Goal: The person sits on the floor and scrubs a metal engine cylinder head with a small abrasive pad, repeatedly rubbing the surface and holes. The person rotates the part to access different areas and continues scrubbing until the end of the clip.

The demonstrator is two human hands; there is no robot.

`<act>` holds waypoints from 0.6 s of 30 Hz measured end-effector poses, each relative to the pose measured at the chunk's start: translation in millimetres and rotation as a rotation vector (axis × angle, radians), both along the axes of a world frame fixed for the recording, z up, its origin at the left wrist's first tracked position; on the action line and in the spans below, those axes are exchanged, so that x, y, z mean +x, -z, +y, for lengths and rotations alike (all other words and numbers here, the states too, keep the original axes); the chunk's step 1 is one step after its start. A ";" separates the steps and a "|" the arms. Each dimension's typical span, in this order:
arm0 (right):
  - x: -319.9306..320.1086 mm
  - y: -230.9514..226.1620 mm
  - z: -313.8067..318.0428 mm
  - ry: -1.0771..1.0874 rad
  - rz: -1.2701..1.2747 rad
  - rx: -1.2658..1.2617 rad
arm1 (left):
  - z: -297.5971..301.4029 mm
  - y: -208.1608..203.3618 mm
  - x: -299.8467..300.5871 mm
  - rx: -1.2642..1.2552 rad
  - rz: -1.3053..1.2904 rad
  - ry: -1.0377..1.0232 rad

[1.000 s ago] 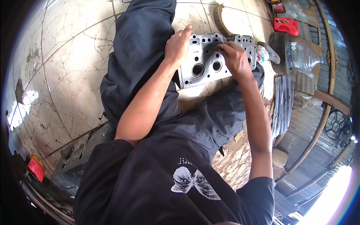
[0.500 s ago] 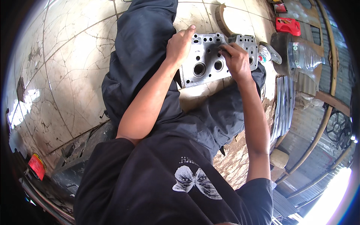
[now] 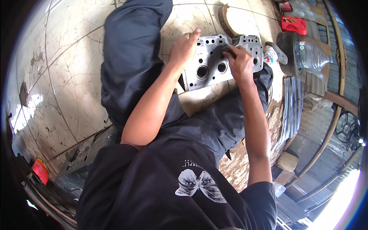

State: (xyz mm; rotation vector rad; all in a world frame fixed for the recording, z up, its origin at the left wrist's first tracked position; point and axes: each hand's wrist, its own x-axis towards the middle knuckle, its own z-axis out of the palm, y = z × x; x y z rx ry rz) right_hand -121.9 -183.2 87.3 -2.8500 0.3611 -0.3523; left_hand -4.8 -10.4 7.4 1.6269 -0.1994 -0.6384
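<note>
A grey metal cylinder head (image 3: pixel 210 68) with round bores and small holes lies between my legs, its flat face up. My left hand (image 3: pixel 184 50) is closed around its left edge, thumb pointing up. Over the right part of that face, my right hand (image 3: pixel 241 65) is curled with its fingertips pressed to the metal. Something dark shows at those fingertips, too small and shaded to name. Just beyond my right hand lies a second cylinder head (image 3: pixel 251 43), partly hidden by the hand and the first one.
A curved brown band (image 3: pixel 226 23) rests on the cracked tile floor (image 3: pixel 73 76) at the far side. To the right are a red plastic container (image 3: pixel 294 25), a clear plastic bag (image 3: pixel 312 55) and corrugated metal sheets (image 3: pixel 289 107). A dark metal box (image 3: pixel 86 161) stands at the left.
My left leg has swung outward to the left. Both hands stay on the cylinder head; the right fingertips have shifted only slightly across its face.
</note>
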 end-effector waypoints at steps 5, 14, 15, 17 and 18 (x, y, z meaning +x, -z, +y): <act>-4.2 4.0 14.9 0.120 0.020 0.044 | 8.6 -11.5 3.9 0.088 -0.095 0.121; -6.3 0.4 20.3 0.321 0.052 0.187 | 29.7 -35.8 -2.9 0.088 -0.100 0.148; -6.4 1.1 16.7 0.334 0.045 0.166 | 31.0 -42.1 -4.5 0.090 -0.147 0.074; -2.4 -3.1 25.6 0.357 0.070 0.147 | 30.9 -37.5 6.9 0.088 -0.076 0.155; -3.9 -5.9 37.7 0.360 0.097 0.150 | 32.9 -33.3 12.7 0.087 -0.037 0.200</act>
